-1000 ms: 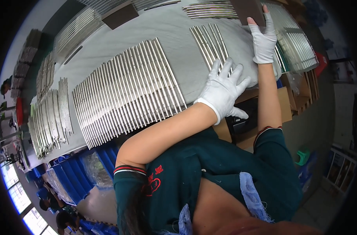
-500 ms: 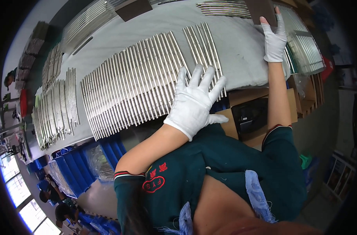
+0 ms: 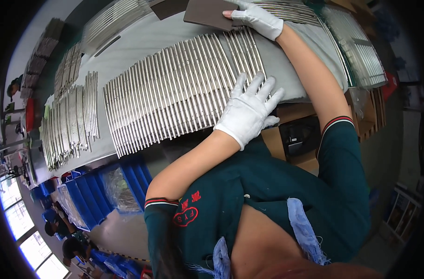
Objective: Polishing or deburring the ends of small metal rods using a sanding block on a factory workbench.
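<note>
- My left hand (image 3: 249, 114), in a white glove, lies flat with fingers spread wide on the near right end of the big row of metal rods (image 3: 174, 95); it grips nothing.
- Those rods lie side by side on a pale grey cloth (image 3: 142, 39) that covers the bench, running from the left of the bench to under my left palm.
- My right hand (image 3: 256, 18), also gloved in white, reaches to the far edge and pinches the corner of a flat dark brown board (image 3: 205, 11), thumb on top, the other fingers underneath.
- A second dark board (image 3: 167, 7) lies just left of it.
- More rod batches sit around: a loose group (image 3: 70, 121) at the left, another row (image 3: 291, 11) behind my right hand, one (image 3: 356, 46) at the far right.
- Brown cardboard boxes (image 3: 291, 135) stand below the bench edge by my left wrist; I cannot tell what is in them.
- Blue plastic bins (image 3: 88, 197) with clear bags line the floor at lower left.
</note>
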The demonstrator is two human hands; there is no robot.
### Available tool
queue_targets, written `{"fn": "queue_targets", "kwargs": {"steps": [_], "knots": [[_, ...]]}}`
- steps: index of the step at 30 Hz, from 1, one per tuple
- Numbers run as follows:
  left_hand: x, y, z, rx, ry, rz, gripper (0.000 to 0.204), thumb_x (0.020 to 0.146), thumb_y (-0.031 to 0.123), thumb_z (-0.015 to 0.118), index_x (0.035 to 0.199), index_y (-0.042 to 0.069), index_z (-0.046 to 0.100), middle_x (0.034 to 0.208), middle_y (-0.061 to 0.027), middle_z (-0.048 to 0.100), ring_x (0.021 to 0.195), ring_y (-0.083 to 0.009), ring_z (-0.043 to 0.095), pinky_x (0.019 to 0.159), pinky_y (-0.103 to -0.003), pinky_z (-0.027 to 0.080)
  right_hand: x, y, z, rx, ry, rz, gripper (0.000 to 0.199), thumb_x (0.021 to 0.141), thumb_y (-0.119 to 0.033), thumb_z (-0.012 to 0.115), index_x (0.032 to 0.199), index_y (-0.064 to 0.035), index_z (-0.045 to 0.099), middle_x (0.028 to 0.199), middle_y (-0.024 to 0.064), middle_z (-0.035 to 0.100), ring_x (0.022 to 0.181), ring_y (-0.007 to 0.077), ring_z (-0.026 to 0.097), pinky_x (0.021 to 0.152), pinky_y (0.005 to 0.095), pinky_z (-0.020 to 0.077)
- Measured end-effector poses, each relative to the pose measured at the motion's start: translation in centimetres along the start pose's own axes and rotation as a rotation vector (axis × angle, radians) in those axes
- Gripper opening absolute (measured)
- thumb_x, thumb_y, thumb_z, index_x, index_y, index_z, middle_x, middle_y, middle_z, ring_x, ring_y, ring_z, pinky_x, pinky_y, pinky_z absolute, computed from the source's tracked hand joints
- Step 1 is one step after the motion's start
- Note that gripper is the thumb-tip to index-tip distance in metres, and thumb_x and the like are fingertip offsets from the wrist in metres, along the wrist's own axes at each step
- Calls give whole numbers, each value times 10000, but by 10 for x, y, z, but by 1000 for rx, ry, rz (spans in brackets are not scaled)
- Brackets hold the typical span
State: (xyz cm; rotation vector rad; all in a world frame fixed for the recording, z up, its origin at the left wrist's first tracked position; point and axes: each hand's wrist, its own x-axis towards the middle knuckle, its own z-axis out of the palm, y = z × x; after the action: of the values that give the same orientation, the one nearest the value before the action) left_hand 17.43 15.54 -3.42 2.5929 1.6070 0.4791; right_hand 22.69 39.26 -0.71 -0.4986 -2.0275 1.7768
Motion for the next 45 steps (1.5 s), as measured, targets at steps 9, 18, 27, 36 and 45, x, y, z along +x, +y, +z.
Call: {"fn": "queue_targets", "kwargs": {"steps": [9,18,27,36,45], "knots": [[-25,-9,-14,20,-15,-60,604,873,432,645,1393,167,491,1388,-121,492,1304,-334,456,1094,-541,325,18,-9,15,189,-79,169,691,911,-266,694,1493,-50,390,1250,38,611,1047,97,592,894,239,486],[-3,-6,6,-31,79,56,565,873,443,633,1325,124,519,1321,-129,512,1284,-342,463,1100,-486,347,37,29,0,125,-155,239,644,915,-310,713,1459,-77,458,1339,56,581,1221,162,545,1064,295,414],[-13,-13,-1,-98,86,69,593,863,436,647,1335,105,510,1345,-144,515,1293,-355,459,1101,-488,349,52,6,44,485,-161,183,616,911,-149,693,1450,-23,423,1266,77,603,1097,129,599,929,257,505],[-20,-20,-3,-74,106,50,640,834,455,679,1341,107,503,1342,-138,521,1284,-350,472,1097,-474,369,69,26,48,122,-214,142,717,904,-395,699,1482,-78,414,1388,60,535,1285,167,504,1100,335,411],[-48,-34,-21,15,54,-22,780,801,582,650,1392,105,478,1368,-175,499,1279,-392,462,1086,-518,357,79,14,89,223,-219,115,849,840,-408,766,1495,-45,368,1334,62,575,1194,140,564,1007,286,454]]}}
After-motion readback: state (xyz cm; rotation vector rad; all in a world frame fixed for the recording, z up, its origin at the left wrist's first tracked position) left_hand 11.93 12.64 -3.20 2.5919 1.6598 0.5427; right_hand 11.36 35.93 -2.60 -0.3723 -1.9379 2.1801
